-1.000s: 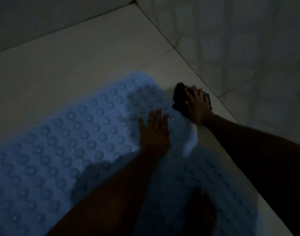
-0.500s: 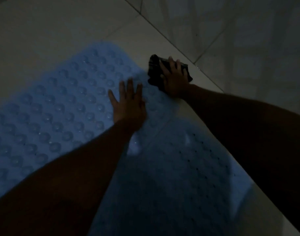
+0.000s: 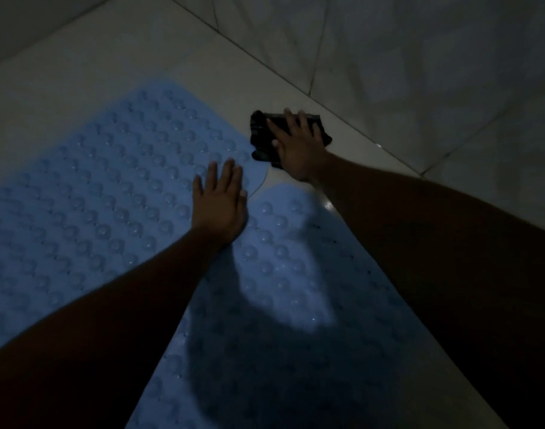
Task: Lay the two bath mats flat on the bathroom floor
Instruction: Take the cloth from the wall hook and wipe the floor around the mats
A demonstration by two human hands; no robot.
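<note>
Two light blue bath mats studded with round suction cups lie on the pale tiled floor in dim light. The first bath mat [image 3: 104, 193] spreads to the left; the second bath mat [image 3: 283, 305] runs toward me, its far corner meeting the first. My left hand [image 3: 218, 202] presses flat, fingers straight, on the first mat's corner where the two meet. My right hand [image 3: 296, 147] rests with spread fingers on a dark folded cloth [image 3: 262, 134] lying on the floor just beyond the mats.
A tiled wall [image 3: 404, 72] rises close behind the cloth on the right, meeting the floor [image 3: 125, 51] along a diagonal line. Another wall edge shows at the top left. My forearms cast a deep shadow over the near mat.
Both hands stay where they were, on the mat corner and on the cloth. The camera view has shifted, so the mats' meeting corner now shows more plainly.
</note>
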